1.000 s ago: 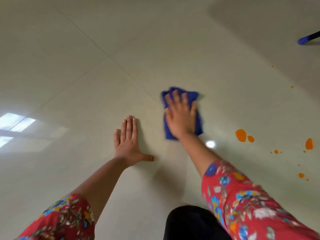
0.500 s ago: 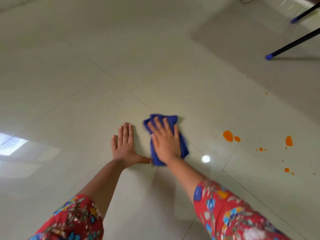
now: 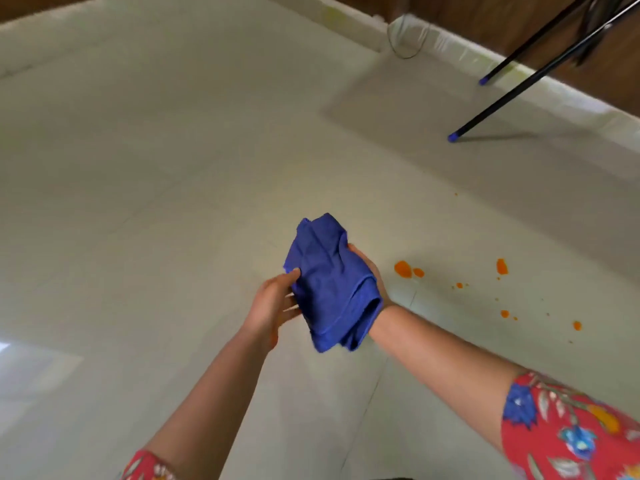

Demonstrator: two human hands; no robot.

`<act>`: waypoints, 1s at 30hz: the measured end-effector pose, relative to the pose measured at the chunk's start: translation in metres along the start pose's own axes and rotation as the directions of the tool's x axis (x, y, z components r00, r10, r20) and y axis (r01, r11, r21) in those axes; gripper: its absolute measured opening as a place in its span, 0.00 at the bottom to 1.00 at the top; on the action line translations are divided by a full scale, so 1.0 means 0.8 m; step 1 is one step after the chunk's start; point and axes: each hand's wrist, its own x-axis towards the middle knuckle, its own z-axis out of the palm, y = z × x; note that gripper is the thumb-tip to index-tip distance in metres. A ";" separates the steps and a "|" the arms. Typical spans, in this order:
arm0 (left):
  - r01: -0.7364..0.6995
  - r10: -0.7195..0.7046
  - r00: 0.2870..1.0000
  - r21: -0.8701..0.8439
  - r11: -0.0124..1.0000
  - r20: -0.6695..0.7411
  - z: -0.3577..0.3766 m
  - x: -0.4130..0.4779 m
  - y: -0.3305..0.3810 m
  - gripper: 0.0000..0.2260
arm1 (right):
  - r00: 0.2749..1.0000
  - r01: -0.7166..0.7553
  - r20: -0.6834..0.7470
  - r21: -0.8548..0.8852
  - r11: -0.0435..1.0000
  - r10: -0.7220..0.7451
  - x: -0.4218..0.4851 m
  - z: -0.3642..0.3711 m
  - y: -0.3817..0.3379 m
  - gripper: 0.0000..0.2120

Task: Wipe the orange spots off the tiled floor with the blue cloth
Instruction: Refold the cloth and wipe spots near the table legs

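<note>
Holding the blue cloth [image 3: 330, 289] in the right hand [image 3: 369, 271], left hand [image 3: 273, 303] pinching its edge, fold it flat before rubbing the orange spots [image 3: 403, 269] beside it.

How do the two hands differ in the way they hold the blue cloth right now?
The right hand lies under the crumpled blue cloth, cupping it from beneath; the left hand touches only its near left edge with the fingers. The right hand is mostly hidden, the left plainly visible. Both are raised off the pale tiled floor.
</note>
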 end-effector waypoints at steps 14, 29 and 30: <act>-0.286 0.188 0.876 0.164 0.944 0.443 0.120 -0.071 0.063 0.10 | 0.949 0.297 0.063 -0.502 0.812 -0.308 -0.113 -0.088 -0.051 0.09; 0.058 -0.055 0.998 0.129 0.990 -0.027 0.158 -0.060 0.106 0.22 | 1.000 0.000 0.013 0.122 0.993 -0.001 -0.064 -0.236 -0.102 0.19; 0.094 -0.079 0.993 0.187 0.978 -0.088 0.157 -0.058 0.105 0.24 | 1.000 0.030 0.002 -0.003 1.000 -0.030 -0.063 -0.234 -0.108 0.13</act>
